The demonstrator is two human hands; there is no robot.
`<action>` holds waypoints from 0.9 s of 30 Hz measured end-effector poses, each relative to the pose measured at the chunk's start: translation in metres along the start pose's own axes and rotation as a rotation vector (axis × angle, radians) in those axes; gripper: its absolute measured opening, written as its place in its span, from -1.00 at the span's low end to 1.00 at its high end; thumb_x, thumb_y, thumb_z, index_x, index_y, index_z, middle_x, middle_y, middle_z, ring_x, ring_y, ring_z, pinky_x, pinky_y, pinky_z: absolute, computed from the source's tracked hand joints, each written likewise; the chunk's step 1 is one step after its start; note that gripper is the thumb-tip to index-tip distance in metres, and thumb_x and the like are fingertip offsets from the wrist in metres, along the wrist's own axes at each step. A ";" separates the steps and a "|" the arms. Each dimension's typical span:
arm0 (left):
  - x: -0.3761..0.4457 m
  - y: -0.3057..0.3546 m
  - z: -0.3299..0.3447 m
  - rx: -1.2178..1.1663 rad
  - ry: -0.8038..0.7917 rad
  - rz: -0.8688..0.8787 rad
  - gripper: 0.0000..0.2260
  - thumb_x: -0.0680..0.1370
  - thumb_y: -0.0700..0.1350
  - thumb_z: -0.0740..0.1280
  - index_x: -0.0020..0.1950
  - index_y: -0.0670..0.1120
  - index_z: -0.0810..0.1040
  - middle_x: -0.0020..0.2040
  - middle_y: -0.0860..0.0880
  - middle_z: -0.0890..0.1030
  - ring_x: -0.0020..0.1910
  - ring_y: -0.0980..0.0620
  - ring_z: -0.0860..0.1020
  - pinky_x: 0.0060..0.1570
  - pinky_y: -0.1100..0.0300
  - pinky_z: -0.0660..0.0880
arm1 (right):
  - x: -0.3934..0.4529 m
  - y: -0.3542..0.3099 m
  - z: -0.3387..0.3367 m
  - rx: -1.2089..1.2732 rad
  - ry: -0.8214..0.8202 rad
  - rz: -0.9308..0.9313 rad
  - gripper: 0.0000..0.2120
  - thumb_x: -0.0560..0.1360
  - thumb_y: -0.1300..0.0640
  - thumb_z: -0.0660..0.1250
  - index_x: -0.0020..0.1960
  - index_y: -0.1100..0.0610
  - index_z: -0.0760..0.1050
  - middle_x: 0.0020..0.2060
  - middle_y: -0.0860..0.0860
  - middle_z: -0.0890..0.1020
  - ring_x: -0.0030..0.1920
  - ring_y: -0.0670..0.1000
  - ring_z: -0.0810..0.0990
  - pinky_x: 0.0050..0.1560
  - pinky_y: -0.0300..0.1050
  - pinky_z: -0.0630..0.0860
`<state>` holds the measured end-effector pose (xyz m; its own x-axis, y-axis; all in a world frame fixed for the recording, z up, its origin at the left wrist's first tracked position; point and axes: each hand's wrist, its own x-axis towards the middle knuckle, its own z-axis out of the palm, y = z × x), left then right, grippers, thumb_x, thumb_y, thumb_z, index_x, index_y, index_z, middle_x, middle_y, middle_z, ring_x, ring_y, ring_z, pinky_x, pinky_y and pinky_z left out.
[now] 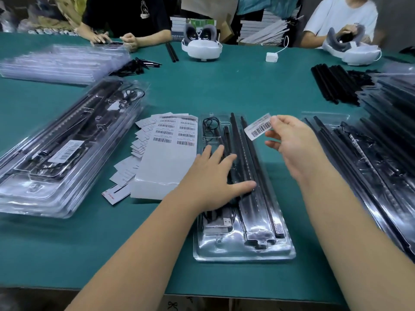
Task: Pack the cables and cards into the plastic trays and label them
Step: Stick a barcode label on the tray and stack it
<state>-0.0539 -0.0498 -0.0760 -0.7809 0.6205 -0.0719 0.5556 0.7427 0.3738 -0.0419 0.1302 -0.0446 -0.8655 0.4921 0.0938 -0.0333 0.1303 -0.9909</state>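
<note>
A clear plastic tray (243, 250) lies in front of me on the green table, filled with long black strips, a coiled black cable and a USB plug. My left hand (215, 180) rests flat on the tray's middle, fingers spread and straight. My right hand (289, 140) hovers above the tray's right side and pinches a white barcode label (258, 127) between thumb and fingers. A sheet of barcode labels (173, 140) lies just left of the tray, with loose backing scraps around it.
A stack of packed, labelled trays (65, 153) sits at the left, more clear trays (62, 63) behind it. Filled trays (370, 158) and black strips (332, 84) lie at the right. Two people sit across the table, with white headsets (202, 44) before them.
</note>
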 end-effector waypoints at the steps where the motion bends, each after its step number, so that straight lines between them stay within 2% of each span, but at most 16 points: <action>1: 0.001 -0.001 0.001 -0.008 -0.026 0.006 -0.20 0.42 0.47 0.05 0.56 0.09 0.02 0.58 0.00 -0.10 0.54 -0.04 -0.20 0.47 -0.02 -0.15 | 0.008 -0.003 0.003 -0.090 -0.026 -0.015 -0.79 0.62 0.11 0.18 -0.18 0.04 0.47 -0.14 0.00 0.55 -0.15 -0.08 0.49 -0.04 -0.08 0.50; 4: 0.002 -0.001 0.000 0.016 -0.017 0.018 -0.21 0.44 0.45 0.05 0.56 0.07 0.03 0.58 -0.02 -0.09 0.53 -0.07 -0.19 0.48 -0.04 -0.15 | 0.033 -0.013 0.022 -0.294 -0.167 -0.077 -0.77 0.63 0.10 0.15 -0.19 0.04 0.44 -0.13 0.02 0.55 -0.08 -0.02 0.47 0.06 0.01 0.48; 6: 0.002 0.000 0.001 0.053 -0.004 0.027 -0.21 0.44 0.45 0.04 0.55 0.06 0.03 0.58 -0.04 -0.08 0.53 -0.09 -0.18 0.48 -0.05 -0.15 | 0.049 -0.015 0.041 -0.373 -0.302 -0.085 -0.78 0.63 0.09 0.14 -0.16 0.07 0.46 -0.14 0.04 0.55 -0.10 -0.01 0.47 0.07 0.04 0.49; 9: 0.003 -0.001 0.002 0.084 -0.011 0.035 -0.22 0.46 0.45 0.01 0.56 0.06 -0.01 0.58 -0.06 -0.11 0.53 -0.11 -0.20 0.48 -0.06 -0.17 | 0.072 -0.011 0.066 -0.617 -0.402 -0.105 -0.77 0.61 0.02 0.17 -0.07 0.13 0.52 -0.15 0.05 0.54 -0.18 0.00 0.45 -0.05 -0.01 0.46; 11: 0.004 -0.001 0.001 0.112 -0.032 0.039 -0.22 0.47 0.44 -0.01 0.56 0.05 -0.05 0.57 -0.07 -0.15 0.52 -0.12 -0.23 0.46 -0.07 -0.20 | 0.087 -0.005 0.078 -0.713 -0.457 -0.083 -0.67 0.61 0.02 0.18 0.02 0.29 0.52 -0.17 0.08 0.51 -0.18 0.02 0.42 -0.03 0.01 0.46; 13: 0.004 0.001 0.001 0.139 -0.050 0.042 -0.22 0.48 0.44 -0.04 0.56 0.03 -0.09 0.57 -0.08 -0.18 0.52 -0.13 -0.25 0.45 -0.08 -0.23 | 0.100 -0.003 0.083 -0.824 -0.485 -0.076 -0.59 0.61 0.00 0.18 0.10 0.38 0.48 -0.21 0.08 0.45 -0.21 0.02 0.39 -0.12 -0.04 0.41; 16: 0.004 0.002 0.001 0.173 -0.055 0.044 -0.22 0.49 0.44 -0.05 0.56 0.01 -0.10 0.57 -0.10 -0.18 0.51 -0.16 -0.25 0.44 -0.10 -0.24 | 0.113 -0.006 0.084 -0.940 -0.492 -0.077 -0.61 0.60 -0.06 0.18 0.08 0.27 0.52 -0.29 0.05 0.46 -0.38 0.00 0.37 -0.31 -0.16 0.30; 20: 0.004 0.002 0.000 0.186 -0.041 0.045 -0.22 0.48 0.43 -0.05 0.56 0.00 -0.08 0.57 -0.11 -0.16 0.51 -0.18 -0.24 0.44 -0.11 -0.23 | 0.120 -0.003 0.087 -0.967 -0.527 -0.061 -0.77 0.59 -0.06 0.21 0.00 0.05 0.55 -0.37 -0.05 0.48 -0.42 -0.07 0.38 -0.36 -0.18 0.29; 22: 0.004 0.002 0.001 0.185 -0.040 0.046 -0.22 0.48 0.43 -0.05 0.56 0.00 -0.08 0.57 -0.11 -0.16 0.51 -0.18 -0.24 0.44 -0.12 -0.23 | 0.121 0.000 0.088 -0.950 -0.532 -0.087 -0.83 0.59 -0.04 0.22 0.00 0.00 0.54 -0.34 -0.08 0.50 -0.36 -0.10 0.42 -0.33 -0.18 0.30; 25: 0.004 0.003 0.001 0.186 -0.032 0.047 -0.22 0.48 0.43 -0.04 0.56 -0.01 -0.06 0.57 -0.11 -0.15 0.51 -0.18 -0.23 0.44 -0.12 -0.21 | 0.123 0.005 0.090 -0.928 -0.521 -0.107 -0.84 0.59 -0.03 0.23 0.00 0.00 0.54 -0.22 -0.09 0.54 -0.17 -0.04 0.48 -0.13 -0.16 0.33; 27: 0.005 0.002 0.001 0.192 -0.023 0.046 -0.22 0.48 0.43 -0.04 0.56 -0.01 -0.05 0.57 -0.11 -0.14 0.51 -0.18 -0.21 0.44 -0.12 -0.21 | 0.124 0.008 0.089 -0.905 -0.505 -0.101 -0.84 0.58 -0.04 0.24 -0.02 0.00 0.54 -0.22 -0.10 0.54 -0.16 -0.04 0.47 -0.08 -0.14 0.34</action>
<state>-0.0558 -0.0450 -0.0767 -0.7479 0.6589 -0.0804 0.6367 0.7463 0.1940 -0.1942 0.1158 -0.0498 -0.9949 0.0525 -0.0856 0.0895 0.8503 -0.5187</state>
